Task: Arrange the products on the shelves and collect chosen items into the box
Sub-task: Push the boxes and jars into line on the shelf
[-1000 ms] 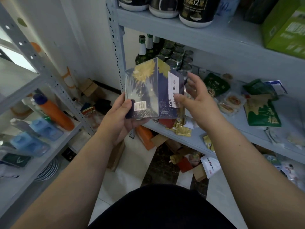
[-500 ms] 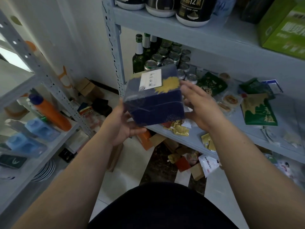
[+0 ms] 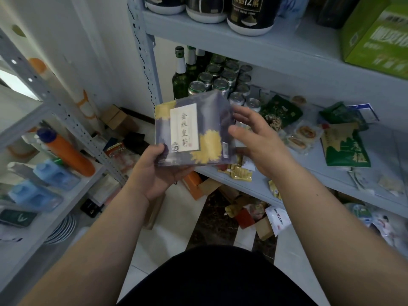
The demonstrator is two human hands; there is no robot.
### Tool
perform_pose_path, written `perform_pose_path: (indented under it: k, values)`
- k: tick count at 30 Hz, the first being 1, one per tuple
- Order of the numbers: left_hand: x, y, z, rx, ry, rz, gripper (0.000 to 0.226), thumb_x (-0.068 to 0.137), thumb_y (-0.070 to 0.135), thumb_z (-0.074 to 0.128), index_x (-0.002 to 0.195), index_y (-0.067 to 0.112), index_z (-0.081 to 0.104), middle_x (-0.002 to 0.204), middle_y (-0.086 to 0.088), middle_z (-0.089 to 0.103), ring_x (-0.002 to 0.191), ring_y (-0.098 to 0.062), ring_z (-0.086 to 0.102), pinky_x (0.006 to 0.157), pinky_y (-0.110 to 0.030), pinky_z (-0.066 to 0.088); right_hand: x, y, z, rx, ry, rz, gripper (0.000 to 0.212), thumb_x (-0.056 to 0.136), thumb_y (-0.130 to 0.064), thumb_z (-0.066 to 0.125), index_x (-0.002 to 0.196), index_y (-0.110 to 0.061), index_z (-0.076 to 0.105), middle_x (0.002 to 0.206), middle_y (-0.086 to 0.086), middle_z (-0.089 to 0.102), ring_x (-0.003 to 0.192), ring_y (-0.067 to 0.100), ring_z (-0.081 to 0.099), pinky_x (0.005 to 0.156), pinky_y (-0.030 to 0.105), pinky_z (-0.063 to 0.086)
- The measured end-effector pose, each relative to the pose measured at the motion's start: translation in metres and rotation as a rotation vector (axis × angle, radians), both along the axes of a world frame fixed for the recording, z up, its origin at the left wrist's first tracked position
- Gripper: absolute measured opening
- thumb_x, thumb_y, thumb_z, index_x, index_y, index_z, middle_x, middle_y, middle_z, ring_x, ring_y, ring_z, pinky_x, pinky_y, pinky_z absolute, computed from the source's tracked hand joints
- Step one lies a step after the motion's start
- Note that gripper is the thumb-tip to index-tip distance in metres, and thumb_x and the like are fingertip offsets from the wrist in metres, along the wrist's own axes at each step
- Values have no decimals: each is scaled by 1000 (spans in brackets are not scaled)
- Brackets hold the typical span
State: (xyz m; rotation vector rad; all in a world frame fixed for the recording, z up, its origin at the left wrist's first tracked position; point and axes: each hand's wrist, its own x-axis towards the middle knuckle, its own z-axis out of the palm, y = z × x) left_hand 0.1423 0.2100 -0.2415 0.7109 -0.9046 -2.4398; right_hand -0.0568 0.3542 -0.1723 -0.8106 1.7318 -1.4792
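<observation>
Pretty cramped little storeroom corner tbh
So the right rack [image 3: 298, 51] is grey-blue painted steel with a perforated upright [image 3: 143, 51], and the left rack [image 3: 66, 118] is the same kind, slanting in from the left edge. Between them there's a plain white wall [image 3: 99, 40] with a dark skirting strip [image 3: 136, 113] along the bottom. The floor [image 3: 172, 235] is light glossy tile, with a dark marbled tile [image 3: 212, 221] just under the right rack. A bright white glow [image 3: 12, 78] sits at the far left, the rest is lit soft and even

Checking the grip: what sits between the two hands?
Head view: the blue box, held by the left hand; the right hand is open beside it.
</observation>
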Motion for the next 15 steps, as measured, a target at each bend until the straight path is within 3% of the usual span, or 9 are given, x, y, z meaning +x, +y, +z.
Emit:
perform_pose_path:
  k: [2,4,7,11,15]
  values:
    - [-8,-2,11,-135,-47,1,82,64,28,80,141,16,54,130,-12,68,112,-32,68,92,-55,56,-4,1,6,20,51,-2,84,70,-60,83,144,-46,46,142,-14,52,125,13,61,94,43,58]
    - [-19,-2,23,-256,-53,-2,95,62,24,77,150,18,41,131,-12,67,110,-30,68,93,-54,54,-9,4,15,13,131,3,93,73,-53,86,151,-43,35,139,-17,51,119,3,62,92,32,56]
    - [-36,0,39,-403,-53,22,88,64,22,77,145,24,43,133,-9,66,113,-30,69,89,-51,59,-21,9,32,32,285,-24,94,81,-40,86,154,-40,27,145,-13,49,126,7,57,99,29,53]
    - [-59,5,60,-552,-36,4,78,67,23,79,138,38,49,140,-3,58,127,-31,60,92,-46,57,-36,17,59,76,553,-96,84,76,-41,88,143,-45,37,148,-9,41,130,8,49,113,37,45]
    - [-86,12,82,-644,5,-18,80,70,21,77,141,40,46,143,0,55,132,-28,57,96,-52,55,-50,25,88,105,867,-123,73,78,-38,87,140,-32,49,156,-5,31,138,-1,29,118,23,28]
